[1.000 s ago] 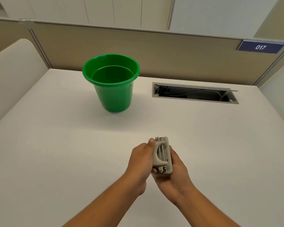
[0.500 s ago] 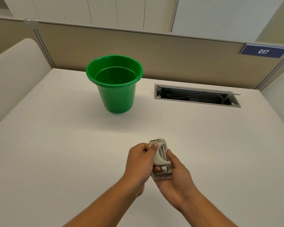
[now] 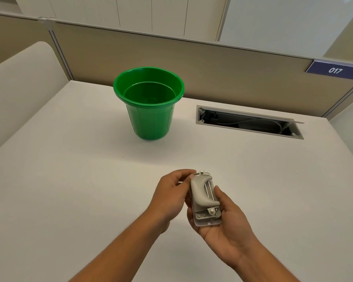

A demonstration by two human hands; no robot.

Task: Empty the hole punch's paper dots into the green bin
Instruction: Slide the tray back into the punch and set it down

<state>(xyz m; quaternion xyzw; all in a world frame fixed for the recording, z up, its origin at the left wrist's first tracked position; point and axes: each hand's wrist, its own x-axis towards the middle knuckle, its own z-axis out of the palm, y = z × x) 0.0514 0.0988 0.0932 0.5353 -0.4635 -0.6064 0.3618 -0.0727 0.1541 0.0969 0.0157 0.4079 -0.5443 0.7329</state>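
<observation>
Both hands have drawn slightly nearer the person since a moment ago, the hole punch turning a little in them. A grey hole punch [image 3: 204,197] lies in the open palm of the right hand [image 3: 222,222], its grip loosely curled, thumb on the lever side. The left hand [image 3: 171,195] pinches the punch's far left edge with its fingertips. Well apart, the green bin [image 3: 149,102] stands upright on the counter [image 3: 69,180]. This looks like the carrying-and-readying step; next, the punch must travel over the bin before its tray opens.
</observation>
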